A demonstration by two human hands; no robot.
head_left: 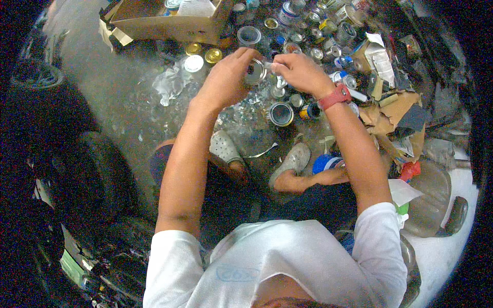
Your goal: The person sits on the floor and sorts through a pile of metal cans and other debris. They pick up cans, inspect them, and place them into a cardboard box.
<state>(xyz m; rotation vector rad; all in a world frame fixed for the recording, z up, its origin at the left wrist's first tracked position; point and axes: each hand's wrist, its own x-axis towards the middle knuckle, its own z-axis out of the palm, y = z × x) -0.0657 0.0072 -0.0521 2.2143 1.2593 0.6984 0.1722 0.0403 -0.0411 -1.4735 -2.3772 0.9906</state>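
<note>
Both my arms reach forward over the floor. My left hand [230,77] is wrapped round the side of a tin can [256,72], whose round silvery end faces up with a dark mark inside it. Close to the can's right edge, my right hand [300,73] is closed, thumb and fingers pinching a small pale strip [270,66]. Whether that strip is fixed to the can I cannot tell. Just below on the floor stands an open can with a dark inside [281,114]. Beyond my left hand lie a white round lid [193,63] and gold-coloured lids [213,55].
A cardboard box [169,26] stands at the far left, holding a can and paper. Many cans [313,25] crowd the far right. Torn cardboard [395,115] lies to the right, crumpled clear plastic [169,84] to the left. A tyre [105,174] is at my left.
</note>
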